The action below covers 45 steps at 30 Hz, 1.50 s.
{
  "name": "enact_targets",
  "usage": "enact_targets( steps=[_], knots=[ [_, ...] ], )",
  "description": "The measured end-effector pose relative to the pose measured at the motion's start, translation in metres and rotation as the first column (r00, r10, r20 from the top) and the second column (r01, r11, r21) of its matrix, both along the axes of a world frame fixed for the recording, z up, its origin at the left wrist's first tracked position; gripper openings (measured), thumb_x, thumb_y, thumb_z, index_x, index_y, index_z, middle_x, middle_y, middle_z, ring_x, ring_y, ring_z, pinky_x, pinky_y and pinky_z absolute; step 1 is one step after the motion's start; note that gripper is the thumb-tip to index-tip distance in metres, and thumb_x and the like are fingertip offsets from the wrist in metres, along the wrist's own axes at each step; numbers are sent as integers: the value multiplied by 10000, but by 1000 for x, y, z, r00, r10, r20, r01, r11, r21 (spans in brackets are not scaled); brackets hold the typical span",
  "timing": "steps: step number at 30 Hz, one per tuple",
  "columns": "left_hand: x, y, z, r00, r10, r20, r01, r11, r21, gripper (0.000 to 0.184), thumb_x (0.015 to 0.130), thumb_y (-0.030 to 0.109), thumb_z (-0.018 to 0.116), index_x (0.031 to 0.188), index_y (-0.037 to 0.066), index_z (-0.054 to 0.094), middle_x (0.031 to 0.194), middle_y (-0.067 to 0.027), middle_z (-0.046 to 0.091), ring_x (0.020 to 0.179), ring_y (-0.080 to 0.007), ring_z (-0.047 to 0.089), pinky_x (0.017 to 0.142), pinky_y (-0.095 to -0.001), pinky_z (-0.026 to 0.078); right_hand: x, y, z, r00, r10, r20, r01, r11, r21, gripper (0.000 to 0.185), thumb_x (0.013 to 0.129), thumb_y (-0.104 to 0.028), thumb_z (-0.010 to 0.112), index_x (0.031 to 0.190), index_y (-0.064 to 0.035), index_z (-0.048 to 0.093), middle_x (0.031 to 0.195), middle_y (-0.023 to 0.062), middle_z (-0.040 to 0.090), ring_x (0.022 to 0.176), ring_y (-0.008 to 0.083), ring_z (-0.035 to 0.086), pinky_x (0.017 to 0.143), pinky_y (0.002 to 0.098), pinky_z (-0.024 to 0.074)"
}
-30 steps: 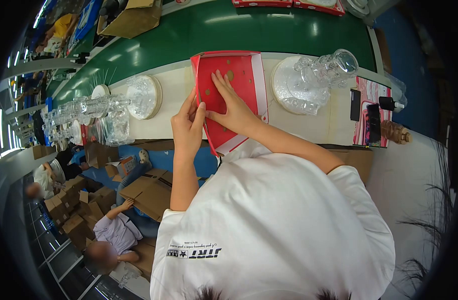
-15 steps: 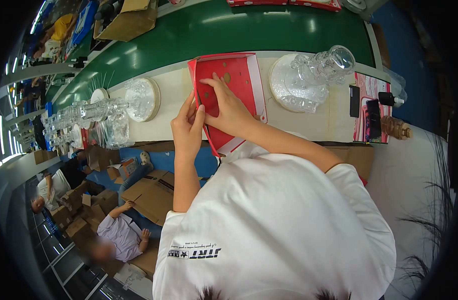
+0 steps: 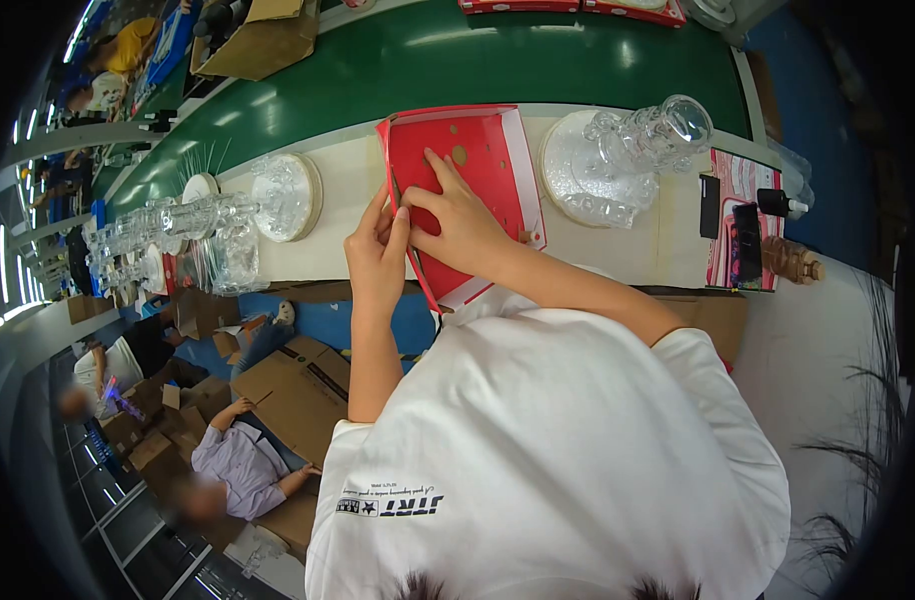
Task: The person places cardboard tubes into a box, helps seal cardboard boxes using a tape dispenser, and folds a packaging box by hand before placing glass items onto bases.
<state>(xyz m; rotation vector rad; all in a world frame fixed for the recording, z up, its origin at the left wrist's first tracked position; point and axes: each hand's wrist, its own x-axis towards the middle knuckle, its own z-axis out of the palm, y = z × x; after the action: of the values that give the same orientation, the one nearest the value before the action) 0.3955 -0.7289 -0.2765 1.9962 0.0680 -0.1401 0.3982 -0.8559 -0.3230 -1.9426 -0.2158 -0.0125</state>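
A red box (image 3: 493, 185) with holes in its red inner face and white side flaps lies tilted on the pale work surface in front of my body. My left hand (image 3: 378, 250) grips its left edge, the fingers behind the wall and the thumb at the rim. My right hand (image 3: 461, 222) reaches inside, thumb and a bent finger at the left wall close to my left thumb, another finger stretched over the red face. Whether the right fingers pinch the edge is hard to make out.
Right of the box stands clear glassware (image 3: 658, 135) by a round white disc (image 3: 576, 160). Another disc (image 3: 288, 195) and more glassware stand left. A phone (image 3: 747, 245) lies far right. Beyond is a green surface (image 3: 368, 90); a seated person (image 3: 240, 465) handles cardboard (image 3: 296, 395) lower left.
My right hand's fingers have shifted over the red face, and one has bent toward the left wall. My left hand keeps its grip. The seated person's cardboard has moved.
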Motion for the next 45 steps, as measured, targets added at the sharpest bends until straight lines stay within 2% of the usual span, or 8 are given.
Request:
enact_targets(
  steps=[8,11,17,19,21,22,28,45],
  knots=[
    [-5,2,-2,1000,0,-11,0,1000,22,368,909,58,522,1269,-15,500,887,-83,647,774,-74,558,687,-227,468,-1,-6,10,984,-29,175,41,997,-69,257,711,-227,685,944,-136,627,1259,200,426,1192,398,391,954,514,381],
    [1,3,-1,1000,-5,30,4,1000,21,335,910,51,519,1234,-35,522,884,-54,624,785,-75,544,693,-212,450,3,-11,11,984,43,175,-5,978,-209,281,675,-231,697,932,-134,642,1164,112,480,1091,314,431,897,468,394],
    [6,19,-10,990,-107,89,83,969,234,348,893,86,532,1230,0,520,840,-149,664,704,-106,578,617,-283,477,19,-14,1,837,259,482,-77,928,-365,339,624,-202,690,948,-122,629,1119,66,522,1040,294,470,842,446,397],
    [3,19,-2,994,-97,44,85,973,216,358,886,129,536,1229,29,517,790,-220,634,636,-187,626,587,-327,485,26,-14,-9,747,357,561,-132,907,-400,363,581,-151,701,928,-86,615,1079,80,542,1001,299,499,829,430,413],
    [0,13,-6,987,-125,105,94,960,263,317,897,186,493,1156,7,533,785,-269,585,684,-417,596,587,-449,474,31,-24,-7,686,481,546,-220,852,-474,341,596,-104,673,927,-61,605,1101,92,546,1000,310,502,831,443,424],
    [-1,17,-35,957,-211,199,130,926,355,333,901,184,461,1185,15,506,798,-269,596,708,-435,591,609,-482,475,32,-25,-15,657,514,551,-228,833,-504,316,612,-93,651,924,-59,608,1095,89,554,998,304,505,823,441,423],
    [-6,20,-25,985,-128,115,83,940,331,413,912,179,425,1284,0,420,766,-267,606,699,-438,593,631,-482,489,43,-25,-27,478,656,584,-295,746,-597,335,611,-33,606,947,-34,616,1070,99,569,1005,304,512,821,440,425],
    [-20,41,-53,979,-118,166,60,945,321,400,923,183,418,1264,-24,436,765,-271,604,709,-433,593,654,-479,480,44,3,-14,449,769,456,-410,630,-659,467,565,50,607,1030,14,579,1065,117,556,1010,309,489,876,428,389]
  ],
)
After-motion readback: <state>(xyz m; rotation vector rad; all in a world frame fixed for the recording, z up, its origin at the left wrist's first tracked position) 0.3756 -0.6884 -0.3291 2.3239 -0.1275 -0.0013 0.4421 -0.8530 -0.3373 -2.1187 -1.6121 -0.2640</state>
